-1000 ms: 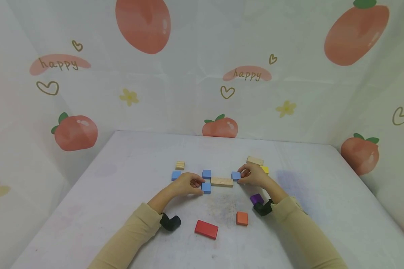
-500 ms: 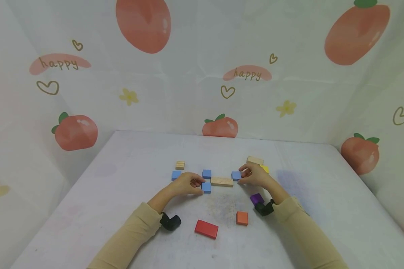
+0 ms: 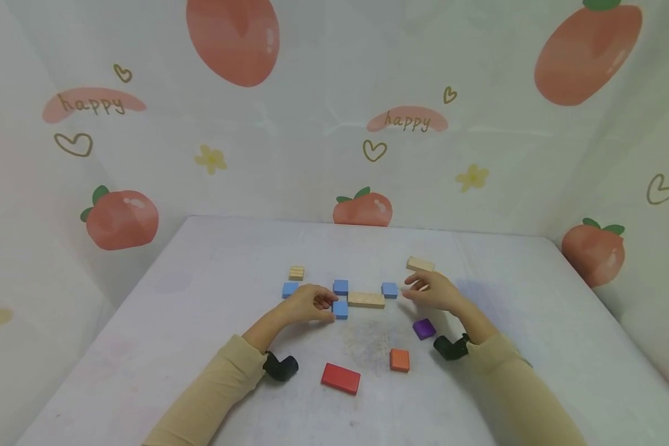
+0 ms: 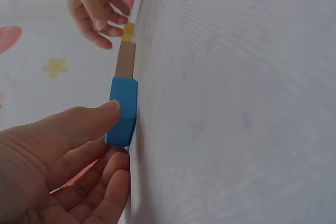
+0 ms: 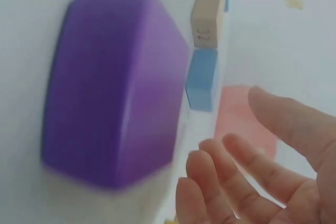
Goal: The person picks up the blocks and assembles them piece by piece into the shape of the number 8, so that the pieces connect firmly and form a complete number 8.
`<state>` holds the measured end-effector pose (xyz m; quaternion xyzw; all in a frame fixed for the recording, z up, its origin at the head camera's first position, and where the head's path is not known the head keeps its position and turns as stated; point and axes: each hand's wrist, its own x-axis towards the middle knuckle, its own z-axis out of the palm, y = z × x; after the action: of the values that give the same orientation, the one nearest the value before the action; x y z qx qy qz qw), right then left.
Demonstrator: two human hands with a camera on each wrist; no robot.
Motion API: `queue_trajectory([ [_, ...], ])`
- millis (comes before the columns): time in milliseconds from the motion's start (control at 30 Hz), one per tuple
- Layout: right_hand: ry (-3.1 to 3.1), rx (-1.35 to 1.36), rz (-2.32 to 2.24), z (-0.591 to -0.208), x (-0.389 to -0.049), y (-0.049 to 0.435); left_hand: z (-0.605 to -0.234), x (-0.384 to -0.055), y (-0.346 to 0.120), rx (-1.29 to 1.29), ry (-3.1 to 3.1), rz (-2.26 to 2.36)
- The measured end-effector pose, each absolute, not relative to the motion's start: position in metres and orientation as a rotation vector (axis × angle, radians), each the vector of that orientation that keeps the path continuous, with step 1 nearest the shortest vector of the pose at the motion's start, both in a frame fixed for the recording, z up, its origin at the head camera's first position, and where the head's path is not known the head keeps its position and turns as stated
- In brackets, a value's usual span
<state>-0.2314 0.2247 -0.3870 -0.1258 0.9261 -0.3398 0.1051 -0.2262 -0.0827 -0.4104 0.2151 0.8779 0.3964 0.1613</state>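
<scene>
My left hand (image 3: pixel 306 305) pinches a blue block (image 3: pixel 340 310) on the table; in the left wrist view its thumb lies on the block's side, with the fingers below. Another blue block (image 3: pixel 341 287) sits just behind. A wooden plank (image 3: pixel 366 300) extends rightward from these two, and a third blue block (image 3: pixel 389 290) stands by its right end. Apart from that block, my right hand (image 3: pixel 432 291) holds nothing, its fingers loosely spread. Large in the right wrist view is a purple block (image 5: pixel 115 87). The right hand hides a yellow block (image 4: pixel 127 31) from the head view.
Left of the left hand lie a blue block (image 3: pixel 290 289) and a small ridged wooden block (image 3: pixel 297 272). Another wooden plank (image 3: pixel 420 264) is behind the right hand. Nearer the front are an orange block (image 3: pixel 399 360) and a red block (image 3: pixel 341 378). A printed cloth hangs behind.
My right hand has let go of the right-hand blue block and drawn away to the right, now covering the yellow block. The left hand stays on its block.
</scene>
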Motion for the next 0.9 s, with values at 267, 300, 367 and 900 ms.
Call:
queue_trajectory([
  [267,2.692,-0.405,-1.012,-0.384,-0.223,0.238,-0.411,-0.227,-0.084,0.638,2.516,1.121],
  [300,2.685,-0.415,-1.019,-0.384,-0.222,0.239,-0.411,-0.227,-0.084,0.636,2.516,1.122],
  [367,2.670,-0.423,-1.032,-0.385,-0.220,0.242,-0.411,-0.227,-0.084,0.629,2.515,1.126],
  [900,2.587,-0.594,-0.990,-0.388,-0.205,0.269,-0.412,-0.226,-0.084,0.636,2.507,1.148],
])
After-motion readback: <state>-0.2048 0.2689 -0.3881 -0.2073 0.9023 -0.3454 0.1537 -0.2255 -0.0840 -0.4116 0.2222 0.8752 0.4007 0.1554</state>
